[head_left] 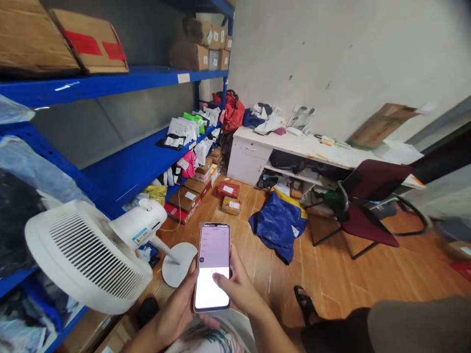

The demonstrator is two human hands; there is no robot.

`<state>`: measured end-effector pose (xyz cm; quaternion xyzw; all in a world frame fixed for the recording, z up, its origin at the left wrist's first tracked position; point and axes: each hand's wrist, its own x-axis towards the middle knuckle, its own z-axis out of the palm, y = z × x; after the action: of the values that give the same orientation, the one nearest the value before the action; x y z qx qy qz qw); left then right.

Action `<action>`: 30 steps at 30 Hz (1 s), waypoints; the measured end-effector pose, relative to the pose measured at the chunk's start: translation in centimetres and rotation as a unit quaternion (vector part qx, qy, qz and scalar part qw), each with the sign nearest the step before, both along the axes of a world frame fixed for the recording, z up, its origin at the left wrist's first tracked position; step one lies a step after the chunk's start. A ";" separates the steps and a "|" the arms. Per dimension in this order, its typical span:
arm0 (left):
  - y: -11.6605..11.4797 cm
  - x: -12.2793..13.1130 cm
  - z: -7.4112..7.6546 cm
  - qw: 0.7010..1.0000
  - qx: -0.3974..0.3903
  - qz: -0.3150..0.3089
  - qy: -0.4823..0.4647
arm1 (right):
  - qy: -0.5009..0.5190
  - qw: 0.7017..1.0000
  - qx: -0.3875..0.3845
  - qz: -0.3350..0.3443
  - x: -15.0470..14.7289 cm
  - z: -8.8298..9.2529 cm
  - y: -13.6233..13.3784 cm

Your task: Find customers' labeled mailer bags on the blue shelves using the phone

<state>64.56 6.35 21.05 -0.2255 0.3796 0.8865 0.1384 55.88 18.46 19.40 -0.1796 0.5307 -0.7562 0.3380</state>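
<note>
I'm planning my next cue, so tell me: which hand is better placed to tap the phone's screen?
Probably the right hand: its thumb lies over the white lower part of the screen. The left hand holds the phone at its left edge, thumb along the side.

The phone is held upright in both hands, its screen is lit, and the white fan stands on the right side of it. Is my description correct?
Not fully: the white fan stands on the left side of the phone, as the head view shows. The phone is held upright, screen lit, in the left hand and right hand.
</note>
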 end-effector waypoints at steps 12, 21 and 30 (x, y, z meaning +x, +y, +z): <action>1.2 -0.3 0.2 0.997 0.017 0.067 0.024 | -0.104 0.980 0.049 -0.162 -1.4 1.5 -1.5; 0.5 0.1 -0.2 1.000 -0.003 0.018 -0.006 | -0.064 0.984 0.038 -0.159 0.0 0.2 -1.0; -0.1 0.0 0.1 0.999 0.024 0.034 -0.003 | -0.008 0.995 0.042 -0.094 2.2 -0.4 -0.3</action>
<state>64.61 6.26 21.19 -0.2373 0.3498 0.8991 0.1141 58.06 18.13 18.99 -0.1083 0.5741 -0.7629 0.2768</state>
